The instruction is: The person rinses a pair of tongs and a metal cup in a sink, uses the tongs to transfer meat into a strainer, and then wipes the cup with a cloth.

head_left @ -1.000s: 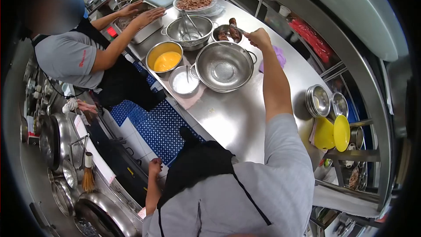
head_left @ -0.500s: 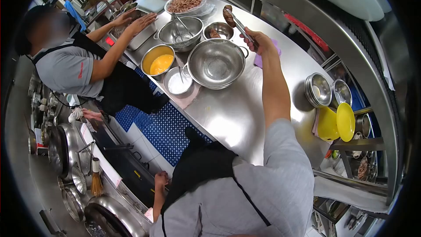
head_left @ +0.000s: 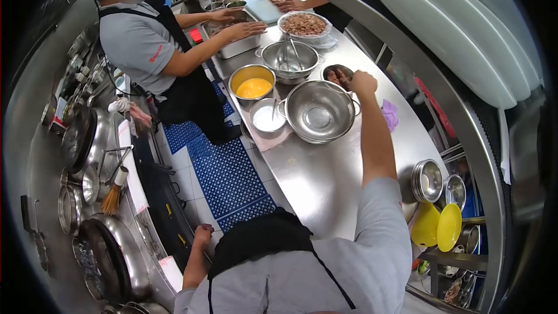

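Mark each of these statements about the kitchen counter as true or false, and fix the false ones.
1. The right hand reaches over the small bowl of dark meat. True.
2. The colander is full of meat. False: it is empty.
3. The bowl of yellow liquid stands left of the colander. True.
4. The left hand rests on the steel table. False: it hangs low beside the body, off the table.
5. The yellow plates sit on the counter beside the colander. False: they stand at a rack at the right.
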`<state>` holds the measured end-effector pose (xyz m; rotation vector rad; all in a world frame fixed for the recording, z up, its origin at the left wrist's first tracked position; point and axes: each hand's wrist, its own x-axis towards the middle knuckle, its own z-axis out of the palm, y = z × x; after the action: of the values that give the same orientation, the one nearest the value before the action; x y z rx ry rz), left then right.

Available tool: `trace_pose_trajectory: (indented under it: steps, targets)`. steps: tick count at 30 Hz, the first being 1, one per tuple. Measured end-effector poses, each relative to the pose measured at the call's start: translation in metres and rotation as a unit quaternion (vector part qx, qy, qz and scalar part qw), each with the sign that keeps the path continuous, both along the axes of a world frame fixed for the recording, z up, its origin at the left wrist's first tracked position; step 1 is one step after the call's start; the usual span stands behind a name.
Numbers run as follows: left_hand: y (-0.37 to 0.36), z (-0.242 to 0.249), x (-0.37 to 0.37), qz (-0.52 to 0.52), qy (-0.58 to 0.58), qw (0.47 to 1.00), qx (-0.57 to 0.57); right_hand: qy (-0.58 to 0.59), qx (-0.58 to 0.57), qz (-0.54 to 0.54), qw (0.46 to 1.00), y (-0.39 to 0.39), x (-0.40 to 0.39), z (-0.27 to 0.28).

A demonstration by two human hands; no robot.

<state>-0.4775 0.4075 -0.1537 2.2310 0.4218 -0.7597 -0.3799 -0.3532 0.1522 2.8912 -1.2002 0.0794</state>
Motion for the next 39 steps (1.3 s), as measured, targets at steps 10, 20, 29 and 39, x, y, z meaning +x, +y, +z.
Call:
trace_pose_trajectory:
  steps: [10,20,29,39]
  targets:
    - [-0.018,-0.028,-0.042,-0.021,0.014,0.997,-0.072,-0.050,0.047,0.068,0.995,0.089,-0.087,0.046]
    - [-0.043,-0.030,-0.138,-0.168,-0.091,0.981,-0.030,-0.044,-0.018,0.128,0.991,0.177,-0.114,0.001]
    - [-0.049,-0.040,-0.260,-0.264,0.031,0.963,0.041,-0.233,0.240,0.426,0.841,0.416,-0.330,-0.131]
    - [-0.034,-0.037,-0.334,-0.288,0.007,0.946,0.147,0.217,0.232,0.541,0.779,0.438,-0.442,-0.192]
